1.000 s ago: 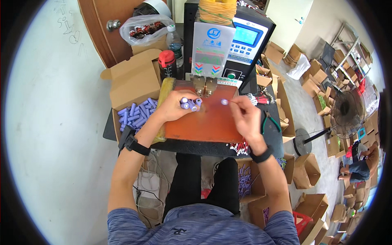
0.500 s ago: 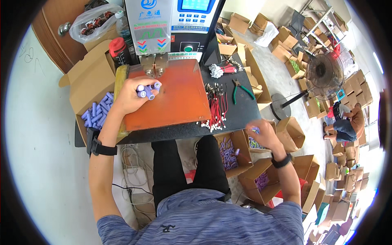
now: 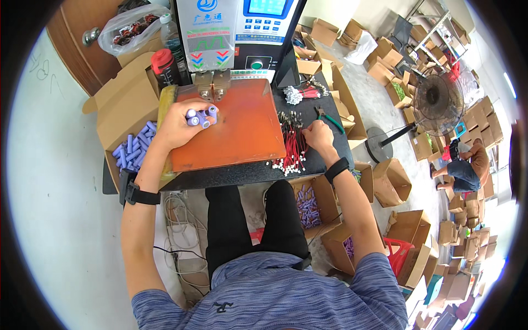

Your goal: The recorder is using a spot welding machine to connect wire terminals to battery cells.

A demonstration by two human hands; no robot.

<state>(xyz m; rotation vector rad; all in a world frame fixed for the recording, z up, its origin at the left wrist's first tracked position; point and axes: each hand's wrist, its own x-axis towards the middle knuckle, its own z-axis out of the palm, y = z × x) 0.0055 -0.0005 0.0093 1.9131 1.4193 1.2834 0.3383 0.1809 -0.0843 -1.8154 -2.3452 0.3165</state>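
Observation:
My left hand is closed around several purple cylindrical battery cells, their ends pointing right, over the orange-brown work mat. Just beyond it are the metal electrode blocks of a bench machine that looks like a spot welder. My right hand has its fingers pinched together at the right side of a pile of red and black wire leads with white connectors. Whatever is between those fingertips is hidden. Green-handled cutting pliers lie close beyond that hand.
An open carton of purple cells stands left of the mat. More leads with white ends lie farther back. Below the table's front edge is a carton of cells. A floor fan and a stooping person are at right.
My right hand has moved from above the cartons at the table's right front corner, up and left to the wire leads. My left hand still holds the cells in nearly the same place.

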